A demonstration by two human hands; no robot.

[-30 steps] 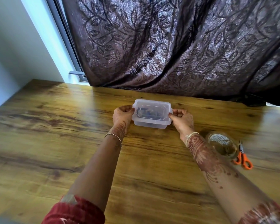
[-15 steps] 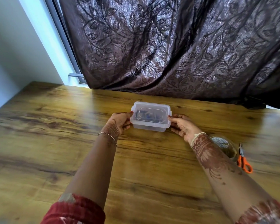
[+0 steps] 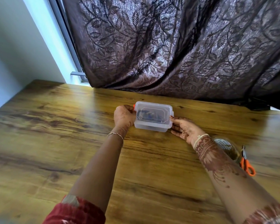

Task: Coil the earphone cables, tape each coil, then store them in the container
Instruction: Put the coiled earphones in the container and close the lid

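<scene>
Both hands meet at the container (image 3: 153, 118), one at each short end. We see the left hand (image 3: 124, 116) curled against the left end of the lidded clear box, fingers folded round the corner near a small orange clip (image 3: 134, 106), so it grips that end. Our right hand (image 3: 185, 127) lies at the opposite end with its fingers half extended, tips touching the right wall and the lid's edge; it is loosely open, pressing rather than wrapping.

Between the two hands the container sits flat on the wooden table (image 3: 55, 143), toward the far edge, just in front of the dark leaf-patterned curtain (image 3: 176, 46). Through the lid we make out dark and bluish shapes inside (probably the coiled earphone cables (image 3: 150, 115), though the blur hides any detail).

Near our right forearm a roll of clear tape (image 3: 228, 148) rests on the table, partly hidden by the wrist, and orange-handled scissors (image 3: 246, 162) lie just beside it on the outer side.
</scene>
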